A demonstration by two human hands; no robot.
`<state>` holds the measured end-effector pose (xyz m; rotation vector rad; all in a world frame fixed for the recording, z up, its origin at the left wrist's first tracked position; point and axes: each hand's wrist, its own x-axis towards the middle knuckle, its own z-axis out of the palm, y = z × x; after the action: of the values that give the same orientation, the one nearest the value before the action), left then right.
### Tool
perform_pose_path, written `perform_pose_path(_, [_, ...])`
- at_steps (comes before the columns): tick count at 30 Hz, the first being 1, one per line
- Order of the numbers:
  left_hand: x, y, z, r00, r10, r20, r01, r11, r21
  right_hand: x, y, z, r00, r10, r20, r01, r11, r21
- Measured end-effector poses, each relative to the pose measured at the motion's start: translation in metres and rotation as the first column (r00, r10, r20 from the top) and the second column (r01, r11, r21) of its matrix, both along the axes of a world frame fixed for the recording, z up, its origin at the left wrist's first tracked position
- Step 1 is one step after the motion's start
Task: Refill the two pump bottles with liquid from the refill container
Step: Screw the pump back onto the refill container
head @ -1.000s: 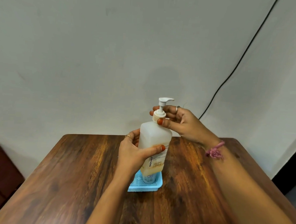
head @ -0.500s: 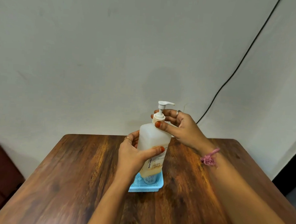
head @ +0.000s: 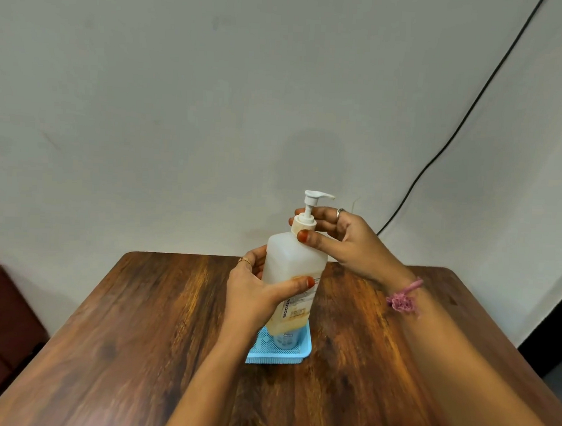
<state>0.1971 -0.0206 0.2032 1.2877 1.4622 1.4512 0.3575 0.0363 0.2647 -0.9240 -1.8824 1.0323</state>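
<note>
The left hand (head: 253, 289) has its grip wrapped round the pump bottle (head: 294, 272), just above a label reading "BIOCHEM". The right hand (head: 343, 242) pinches the pump collar (head: 303, 226). Below the grips, a blue basket (head: 278, 354) rests on the surface (head: 136, 335).

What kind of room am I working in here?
Probably a plain indoor room, home or office, though that is uncertain: a wooden table against a bare pale wall, a black cable running down the wall, and a dark red seat at the left.
</note>
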Motion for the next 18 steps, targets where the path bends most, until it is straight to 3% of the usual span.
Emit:
perform_pose_path(5, [0.001, -0.001, -0.001, 1.0, -0.003, -0.008, 0.003, 1.0, 0.005, 0.002, -0.003, 0.0, 0.999, -0.05, 0.011, 0.049, 0.999, 0.017])
perform_pose_path(10, [0.004, -0.003, -0.002, 1.0, -0.005, -0.003, 0.005, 1.0, -0.005, 0.004, -0.004, 0.003, 0.998, 0.028, -0.048, -0.029, 0.999, -0.017])
perform_pose_path(16, [0.007, -0.003, -0.001, 1.0, -0.014, -0.027, 0.014, 1.0, 0.008, -0.003, -0.005, -0.007, 0.979, -0.092, -0.182, 0.079, 0.994, -0.075])
perform_pose_path(18, [0.008, -0.003, -0.001, 0.999, -0.018, -0.027, 0.018, 1.0, 0.007, -0.002, -0.004, -0.004, 0.984, -0.093, -0.15, 0.081, 0.993, -0.083])
